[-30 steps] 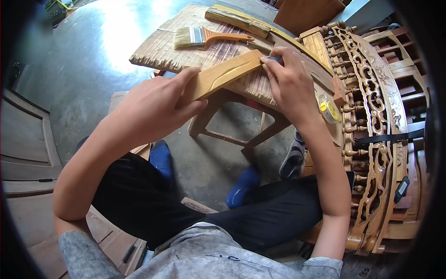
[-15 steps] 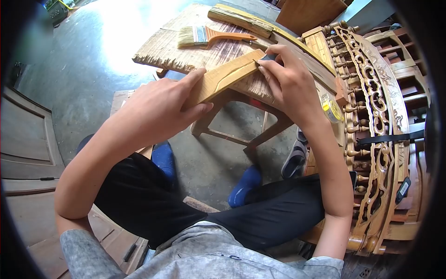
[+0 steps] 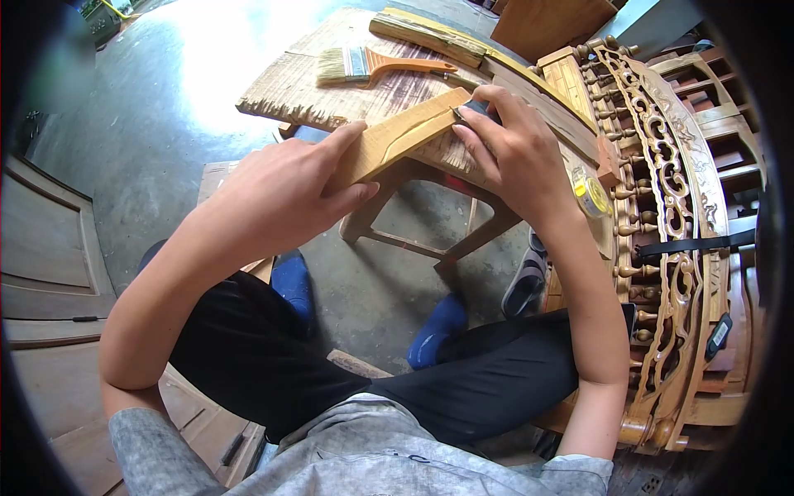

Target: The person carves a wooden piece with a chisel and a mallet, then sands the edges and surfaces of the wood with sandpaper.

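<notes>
A short yellowish wood block with a wavy carved line along its face lies slanted at the near edge of the rough plank top. My left hand is closed on its near end, thumb below and fingers above. At the block's far end, my right hand pinches a small dark piece that looks like folded sandpaper and touches the wood. Most of this piece is hidden by the fingers. A paintbrush with an orange handle rests on the plank top just beyond the block.
Wood strips lie along the back of the plank top. A yellow tape measure sits to the right, beside carved furniture with turned spindles. Below are stool legs and a sandal. Wooden panels stand at left.
My right hand has shifted slightly, and more of the dark piece shows between its fingers at the block's far end. The left hand and the block have hardly moved.
</notes>
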`<state>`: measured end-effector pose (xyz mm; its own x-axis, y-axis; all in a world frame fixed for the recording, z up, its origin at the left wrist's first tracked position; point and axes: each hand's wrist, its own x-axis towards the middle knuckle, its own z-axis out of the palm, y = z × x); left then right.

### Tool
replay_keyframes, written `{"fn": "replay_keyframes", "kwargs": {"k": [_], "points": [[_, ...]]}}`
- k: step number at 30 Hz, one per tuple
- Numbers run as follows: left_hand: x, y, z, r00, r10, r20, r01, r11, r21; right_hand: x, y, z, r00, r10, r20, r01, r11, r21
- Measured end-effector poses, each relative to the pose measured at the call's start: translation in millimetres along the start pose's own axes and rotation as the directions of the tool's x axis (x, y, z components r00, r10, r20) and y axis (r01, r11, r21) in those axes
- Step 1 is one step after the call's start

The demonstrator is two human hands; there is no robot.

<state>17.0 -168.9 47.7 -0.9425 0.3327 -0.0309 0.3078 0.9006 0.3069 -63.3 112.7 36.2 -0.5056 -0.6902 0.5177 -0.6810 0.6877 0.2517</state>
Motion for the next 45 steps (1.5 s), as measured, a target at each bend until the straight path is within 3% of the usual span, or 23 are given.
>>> {"fn": "replay_keyframes", "kwargs": {"k": [10, 45], "points": [[1.3, -2.1, -0.9, 0.986, 0.098, -0.134, -0.099, 0.995, 0.0, 5.5, -7.9, -8.6, 0.998, -0.06, -0.021, 0.06, 0.998, 0.013], [0.5, -4.4, -1.2, 0.985, 0.106, -0.138, -0.102, 0.994, 0.034, 5.1, -5.5, -11.8, 0.999, -0.043, -0.004, 0.044, 0.997, 0.059]]}}
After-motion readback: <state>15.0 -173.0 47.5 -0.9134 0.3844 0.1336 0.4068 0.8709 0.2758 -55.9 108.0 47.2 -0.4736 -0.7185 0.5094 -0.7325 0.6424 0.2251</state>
